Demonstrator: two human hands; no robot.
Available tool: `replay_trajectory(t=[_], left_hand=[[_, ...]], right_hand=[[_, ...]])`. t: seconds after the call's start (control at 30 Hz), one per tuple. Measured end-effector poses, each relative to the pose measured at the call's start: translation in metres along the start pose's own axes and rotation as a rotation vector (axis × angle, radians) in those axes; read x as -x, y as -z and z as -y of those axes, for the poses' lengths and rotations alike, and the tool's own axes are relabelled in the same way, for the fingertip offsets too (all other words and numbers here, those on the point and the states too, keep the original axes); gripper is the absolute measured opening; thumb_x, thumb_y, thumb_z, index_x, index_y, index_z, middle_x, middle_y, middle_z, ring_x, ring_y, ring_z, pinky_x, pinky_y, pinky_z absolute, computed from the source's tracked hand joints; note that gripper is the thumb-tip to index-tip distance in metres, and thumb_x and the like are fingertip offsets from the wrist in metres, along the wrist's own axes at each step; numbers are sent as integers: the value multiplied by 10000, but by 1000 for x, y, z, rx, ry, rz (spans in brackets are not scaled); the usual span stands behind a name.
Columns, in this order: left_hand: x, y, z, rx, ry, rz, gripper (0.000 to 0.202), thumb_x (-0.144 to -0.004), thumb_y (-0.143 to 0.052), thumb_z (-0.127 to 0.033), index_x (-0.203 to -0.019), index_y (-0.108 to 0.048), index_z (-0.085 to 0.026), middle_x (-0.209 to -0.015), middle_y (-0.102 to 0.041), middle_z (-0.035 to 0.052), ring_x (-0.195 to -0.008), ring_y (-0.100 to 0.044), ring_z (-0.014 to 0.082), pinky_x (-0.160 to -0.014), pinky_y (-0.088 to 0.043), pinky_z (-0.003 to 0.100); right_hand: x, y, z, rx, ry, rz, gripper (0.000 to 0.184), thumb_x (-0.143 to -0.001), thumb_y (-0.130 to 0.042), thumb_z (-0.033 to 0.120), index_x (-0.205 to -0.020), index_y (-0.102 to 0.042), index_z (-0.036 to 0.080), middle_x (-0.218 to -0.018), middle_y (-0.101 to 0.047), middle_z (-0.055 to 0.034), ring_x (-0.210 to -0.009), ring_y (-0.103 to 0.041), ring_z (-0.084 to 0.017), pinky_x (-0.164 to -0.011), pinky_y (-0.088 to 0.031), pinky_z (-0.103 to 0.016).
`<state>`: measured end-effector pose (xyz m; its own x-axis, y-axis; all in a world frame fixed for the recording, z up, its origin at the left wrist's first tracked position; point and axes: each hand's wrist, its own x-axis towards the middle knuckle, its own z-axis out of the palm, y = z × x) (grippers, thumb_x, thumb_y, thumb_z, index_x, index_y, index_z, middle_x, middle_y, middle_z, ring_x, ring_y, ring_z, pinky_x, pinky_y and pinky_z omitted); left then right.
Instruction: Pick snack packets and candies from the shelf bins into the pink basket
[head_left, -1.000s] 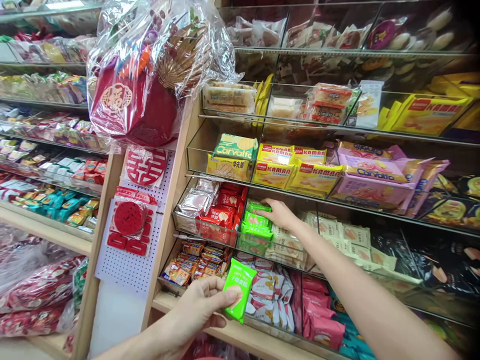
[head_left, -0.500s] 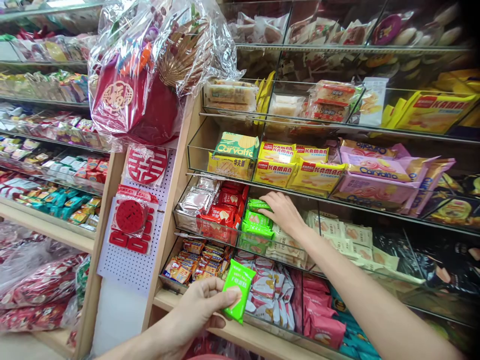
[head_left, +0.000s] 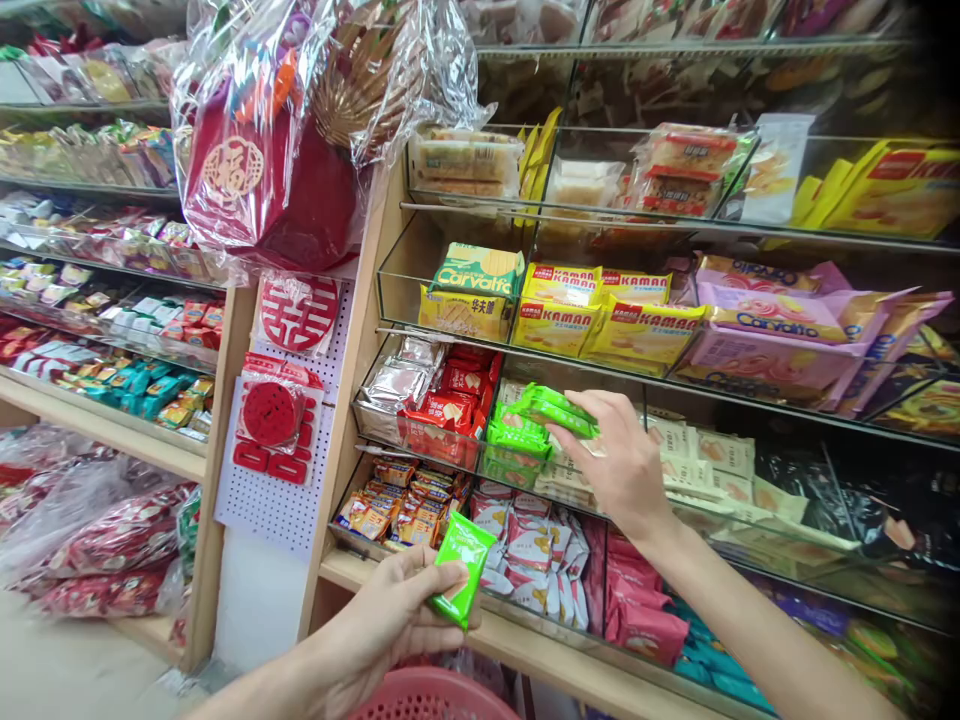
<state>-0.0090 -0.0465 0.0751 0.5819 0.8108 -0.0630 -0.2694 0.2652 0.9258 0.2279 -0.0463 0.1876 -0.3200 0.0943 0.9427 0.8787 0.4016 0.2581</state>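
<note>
My left hand (head_left: 397,615) pinches a bright green snack packet (head_left: 463,570) between thumb and fingers, in front of the lowest bins. Higher and to the right, my right hand (head_left: 619,460) grips another green packet (head_left: 559,408), held just above the green packets (head_left: 517,438) in their clear bin. Whether it is one packet or two stacked, I cannot tell. Beside that bin lie red packets (head_left: 448,412) on the left and cream-coloured packets (head_left: 566,475) partly behind my right hand.
A pink plastic basket (head_left: 435,695) stands below my left hand. Yellow packs (head_left: 559,325) fill the shelf above. A plastic-wrapped red gift bag (head_left: 270,190) hangs from the shelf post at left. Clear bin fronts and dividers edge each shelf.
My right hand has come up and towards me from the green bin, now gripping a green packet. The left hand keeps its packet. The view has shifted, showing more of the pink basket.
</note>
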Motion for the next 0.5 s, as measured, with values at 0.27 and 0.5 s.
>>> replay_trajectory(t=[0.27,0.5], left_hand=[[10,2,39,85,82,68,290,-786,-669,-342,-951,-515,-161,-822,-645,43,-785,-671,170,-644,-509,229],[26,11,55,186,157,148,353,-890,-481,-445,-1049,-557,-139,-958,-640,103,-760,-645,153,-625,-505,226]], right_hand=[[72,18,86,-754,-928,321,361,-759,-660,409,-1077,-554,277,-1078,-644,-34,-982,-609,-209,-816,-504,-349],[99,11,110,-1181,-1207,751,390,-709,-686,473,-984,-583,217,-1001,-664,-46,-939,-606,-200,-826,-473,-340]])
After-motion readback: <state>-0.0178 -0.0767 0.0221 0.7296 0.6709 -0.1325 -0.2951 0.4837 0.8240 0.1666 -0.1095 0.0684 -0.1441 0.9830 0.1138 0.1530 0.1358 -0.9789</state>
